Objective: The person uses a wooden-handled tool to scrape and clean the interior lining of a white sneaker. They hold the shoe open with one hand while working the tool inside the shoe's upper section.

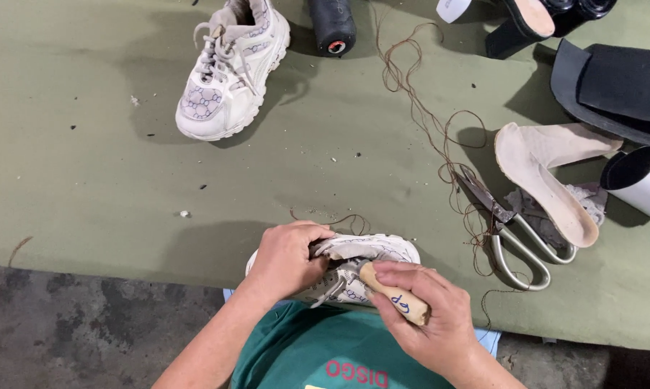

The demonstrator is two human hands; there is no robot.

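My left hand grips a white sneaker by its upper, holding it against the near edge of the green table. My right hand is closed around a pale wooden tool handle whose front end presses into the sneaker's side by the laces. A matching white sneaker with a patterned toe lies on its own at the far left of the table. Brown thread trails across the table from the far side toward the shoe I hold.
Metal scissors lie right of my hands, beside a beige high-heel sole. A black thread spool, black soles, a black heeled shoe and a white tube sit along the far and right side. Dark floor lies below-left.
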